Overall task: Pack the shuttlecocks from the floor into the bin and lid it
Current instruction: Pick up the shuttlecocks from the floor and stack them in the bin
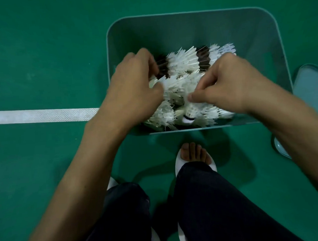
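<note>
In the middle of the frame the left hand (134, 84) curls round the white shuttlecocks (181, 76) and the right hand (231, 83) pinches their feathers, inside the green bin (242, 29), lid (311, 83) at the right edge.

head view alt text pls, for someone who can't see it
Seen from above, a left hand and right hand grip white shuttlecocks inside an open teal bin on a green floor. What looks like the lid lies right of the bin.
</note>
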A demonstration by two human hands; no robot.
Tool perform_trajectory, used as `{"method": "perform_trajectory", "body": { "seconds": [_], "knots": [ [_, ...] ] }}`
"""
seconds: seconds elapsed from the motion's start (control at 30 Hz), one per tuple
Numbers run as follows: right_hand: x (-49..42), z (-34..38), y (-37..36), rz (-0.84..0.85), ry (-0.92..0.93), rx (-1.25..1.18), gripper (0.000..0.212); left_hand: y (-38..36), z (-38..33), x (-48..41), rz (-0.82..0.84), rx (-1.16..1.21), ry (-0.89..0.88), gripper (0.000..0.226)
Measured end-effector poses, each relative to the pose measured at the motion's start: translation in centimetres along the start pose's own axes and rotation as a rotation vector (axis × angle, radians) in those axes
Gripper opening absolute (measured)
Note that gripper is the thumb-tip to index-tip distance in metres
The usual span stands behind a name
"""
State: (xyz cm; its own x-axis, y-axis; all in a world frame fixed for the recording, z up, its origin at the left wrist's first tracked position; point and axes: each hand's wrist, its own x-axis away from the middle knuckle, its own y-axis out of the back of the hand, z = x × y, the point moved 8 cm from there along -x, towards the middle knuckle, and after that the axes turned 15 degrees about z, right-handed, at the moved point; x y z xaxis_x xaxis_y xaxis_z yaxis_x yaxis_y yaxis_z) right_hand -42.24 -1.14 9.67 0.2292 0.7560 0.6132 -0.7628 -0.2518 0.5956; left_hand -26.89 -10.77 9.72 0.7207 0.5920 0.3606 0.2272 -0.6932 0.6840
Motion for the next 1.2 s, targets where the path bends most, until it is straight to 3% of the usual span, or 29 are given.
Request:
{"method": "perform_trajectory", "body": {
  "seconds": [0.1,0.2,0.3,0.43,0.63,0.73,0.83,0.97,1.2],
  "knots": [
    [0.0,-0.3,-1.4,-0.075,0.000,-0.054,0.017,-1.5,0.8,-0.1,0.251,-0.360,0.175,0.006],
    [-0.5,0.2,-2.2,-0.133,0.004,-0.047,0.020,-4.4,1.1,0.2,0.469,-0.519,0.306,0.010],
    [-1.6,1.1,-3.8,-0.070,0.019,0.018,0.018,-6.4,2.1,-0.6,0.574,-0.589,0.338,0.015],
    [-3.6,0.4,-6.1,0.182,-0.060,-0.079,0.012,-7.0,3.4,-2.2,0.540,-0.533,0.337,0.011],
    [-3.8,-2.3,-7.6,0.494,-0.229,-0.412,0.014,-6.6,4.0,-2.7,0.521,-0.432,0.304,0.016],
    [-3.2,-3.4,-8.2,0.570,-0.247,-0.560,0.018,-6.4,3.7,-2.4,0.545,-0.351,0.304,0.018],
    [-3.2,-4.2,-7.7,0.529,-0.259,-0.661,0.013,-5.8,3.2,-2.0,0.501,-0.372,0.268,0.029],
    [-3.5,-3.8,-7.2,0.512,-0.249,-0.529,0.007,-5.2,2.4,-2.0,0.343,-0.543,0.209,0.029],
    [-4.3,-1.8,-6.4,0.469,-0.182,-0.111,0.026,-5.7,3.0,-2.3,0.322,-0.562,0.279,0.021]
  ]
}}
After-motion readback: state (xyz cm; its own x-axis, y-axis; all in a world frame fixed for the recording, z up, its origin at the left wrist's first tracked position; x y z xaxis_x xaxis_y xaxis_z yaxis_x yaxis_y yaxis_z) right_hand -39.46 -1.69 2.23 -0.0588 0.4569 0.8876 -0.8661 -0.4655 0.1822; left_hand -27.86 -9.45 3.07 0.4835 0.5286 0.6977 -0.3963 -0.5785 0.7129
